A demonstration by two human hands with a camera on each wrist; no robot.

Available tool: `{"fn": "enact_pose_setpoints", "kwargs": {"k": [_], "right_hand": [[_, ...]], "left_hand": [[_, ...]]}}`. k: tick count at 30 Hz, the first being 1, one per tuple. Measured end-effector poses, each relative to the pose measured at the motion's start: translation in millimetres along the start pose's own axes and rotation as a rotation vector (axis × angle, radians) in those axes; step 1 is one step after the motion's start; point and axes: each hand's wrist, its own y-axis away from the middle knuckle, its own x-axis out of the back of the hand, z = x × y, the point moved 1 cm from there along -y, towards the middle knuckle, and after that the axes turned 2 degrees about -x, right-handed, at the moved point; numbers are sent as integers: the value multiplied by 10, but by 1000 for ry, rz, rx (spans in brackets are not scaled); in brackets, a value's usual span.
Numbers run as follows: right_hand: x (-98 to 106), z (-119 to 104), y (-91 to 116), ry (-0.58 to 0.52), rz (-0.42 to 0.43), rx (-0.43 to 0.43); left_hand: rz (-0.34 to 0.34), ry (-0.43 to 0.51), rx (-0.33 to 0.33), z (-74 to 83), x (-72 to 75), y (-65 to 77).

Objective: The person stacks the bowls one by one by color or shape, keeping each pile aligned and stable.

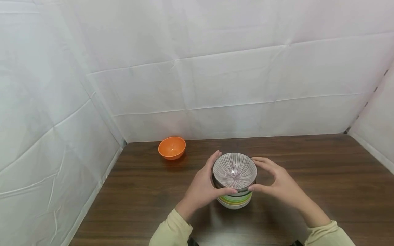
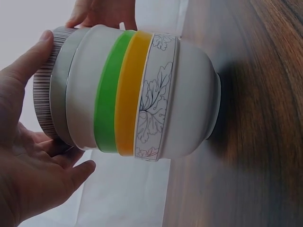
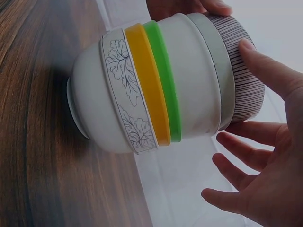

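A stack of nested bowls stands upright on the wooden table. On top is a striped bowl [image 1: 235, 171] with dark lines radiating inside. My left hand [image 1: 201, 186] holds its left side, thumb at the near rim and fingers round the back. The right hand [image 1: 280, 181] holds the right side between thumb and forefinger, its other fingers spread in the right wrist view. Beneath come a grey-green bowl [image 2: 62, 90], a plain white bowl [image 2: 85, 94], a green bowl [image 3: 163, 85] and a yellow bowl [image 3: 146, 85]. A white bowl with leaf drawings [image 2: 194, 99] forms the base.
An orange bowl [image 1: 171, 148] sits apart at the back left of the dark wooden table [image 1: 138, 194], near the back wall. White cloth walls [image 1: 215, 82] enclose the table at the back and both sides.
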Motion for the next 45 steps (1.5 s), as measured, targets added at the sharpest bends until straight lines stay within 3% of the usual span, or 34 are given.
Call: {"fn": "enact_pose_setpoints", "kwargs": {"k": [8, 22, 28, 45], "right_hand": [[-15, 24, 20, 6, -13, 1], [0, 49, 24, 43, -20, 22], [4, 77, 33, 44, -30, 39], [32, 92, 67, 48, -21, 61]], "left_hand": [[-13, -11, 24, -16, -10, 10], [-46, -27, 4, 4, 1, 0], [-78, -31, -32, -29, 42, 0], [-128, -56, -6, -144, 243, 45]]}}
